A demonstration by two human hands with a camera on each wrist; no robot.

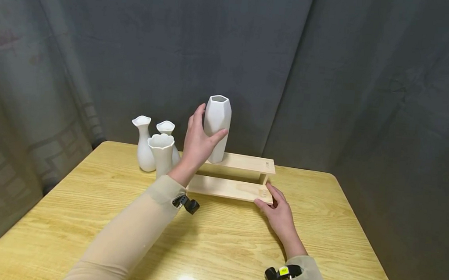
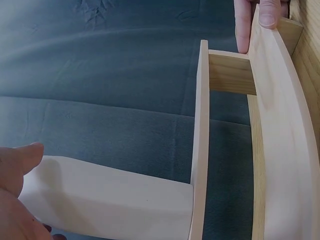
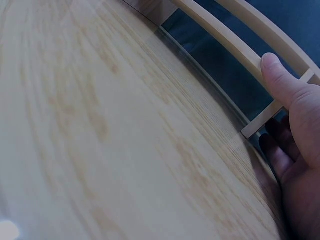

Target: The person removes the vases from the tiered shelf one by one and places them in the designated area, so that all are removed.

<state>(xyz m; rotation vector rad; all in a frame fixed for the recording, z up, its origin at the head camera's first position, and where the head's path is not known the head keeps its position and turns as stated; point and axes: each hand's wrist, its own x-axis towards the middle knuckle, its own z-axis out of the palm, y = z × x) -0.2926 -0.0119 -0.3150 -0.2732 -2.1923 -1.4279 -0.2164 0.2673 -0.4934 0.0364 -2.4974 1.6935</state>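
Note:
A tall white faceted vase [image 1: 219, 117] stands upright at the left part of the upper board of a small two-tier wooden shelf [image 1: 236, 189]. My left hand [image 1: 198, 142] grips the vase, thumb across its front and fingers on its left side. In the left wrist view, the base of the vase [image 2: 125, 200] meets the upper board [image 2: 200, 135]. At the shelf's right end, my right hand [image 1: 280, 210] holds the lower board. The right wrist view shows the thumb [image 3: 275, 70] on the board's front edge, with the other fingers behind the end support.
Left of the shelf stand three more white vases: a scalloped-rim one [image 1: 162, 152] in front, a wavy-rim one [image 1: 142, 144] at the far left and another [image 1: 166, 127] partly hidden. Beyond the wooden table [image 1: 220, 245] hangs a dark grey curtain [image 1: 176, 44].

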